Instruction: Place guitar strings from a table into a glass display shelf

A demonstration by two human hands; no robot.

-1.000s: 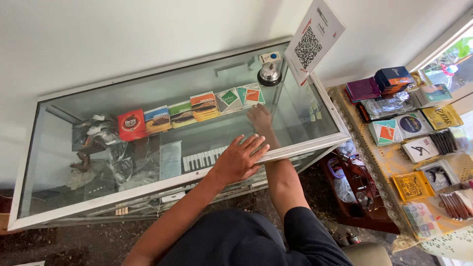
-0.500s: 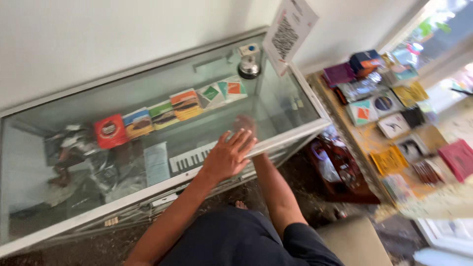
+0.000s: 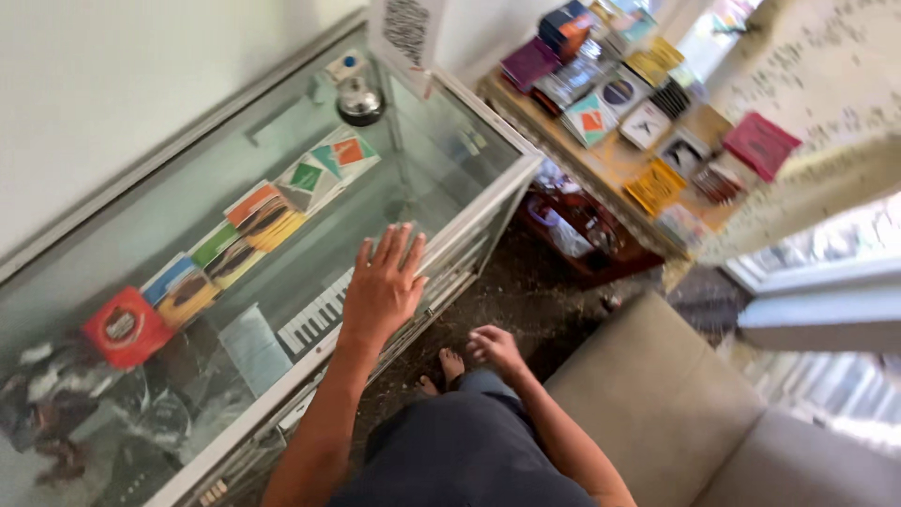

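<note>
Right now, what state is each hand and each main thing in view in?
Left hand: open, palm flat on the glass top.
Right hand: hanging loose by the knee, holding nothing.
Glass display case: closed, items laid inside.
Small keyboard: lying flat inside the case.
Desk bell: upright on the case.
Side table: covered with booklets.

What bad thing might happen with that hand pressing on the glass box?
The left hand lies flat on the glass-topped display case near its front edge; leaning hard might crack the pane. The round silver desk bell and the white card sign stand on the same glass, so a jolt might topple them.
</note>
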